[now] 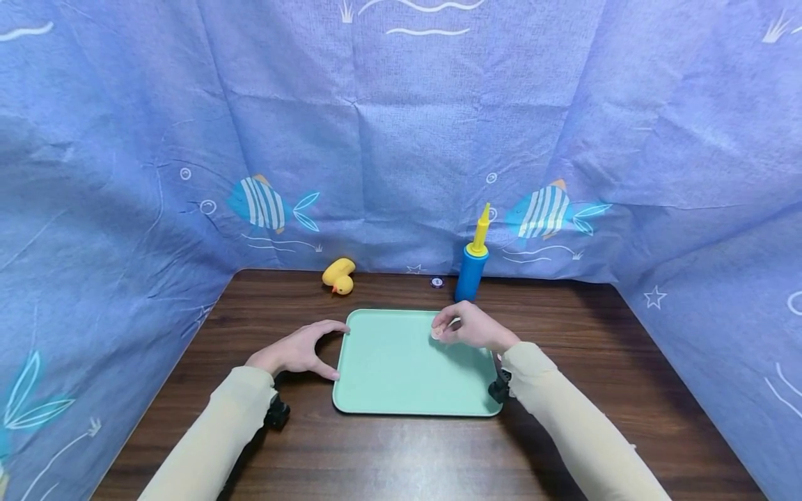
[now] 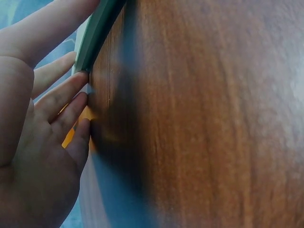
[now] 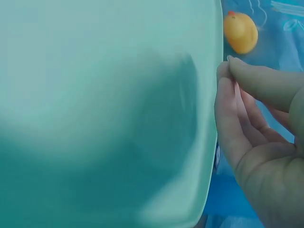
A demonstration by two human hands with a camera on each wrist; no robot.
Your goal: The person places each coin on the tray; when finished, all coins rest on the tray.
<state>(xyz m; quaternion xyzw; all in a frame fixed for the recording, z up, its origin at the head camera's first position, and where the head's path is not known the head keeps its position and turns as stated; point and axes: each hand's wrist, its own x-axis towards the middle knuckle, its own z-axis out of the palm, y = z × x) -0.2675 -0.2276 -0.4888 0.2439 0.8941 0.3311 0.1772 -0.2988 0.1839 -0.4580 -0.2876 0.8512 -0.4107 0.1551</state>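
A pale green rectangular tray (image 1: 401, 369) lies on the wooden table. My left hand (image 1: 301, 349) is at its left side, thumb and fingers spread apart, with the fingertips right at the tray's rim. In the left wrist view, the fingers (image 2: 61, 102) are fairly straight beside the tray's dark green side (image 2: 97, 38). My right hand (image 1: 468, 327) is over the tray's far right part, pinching a small pale disc (image 1: 436, 333) between thumb and fingertips. The right wrist view shows the pinching fingers (image 3: 230, 114), which mostly hide the disc.
Behind the tray lie a yellow rubber duck (image 1: 339, 276) and a small round chip (image 1: 436, 282). A blue balloon pump (image 1: 471, 271) with a yellow nozzle stands at the back right. A blue fish-print curtain (image 1: 407, 153) borders the table (image 1: 401, 452).
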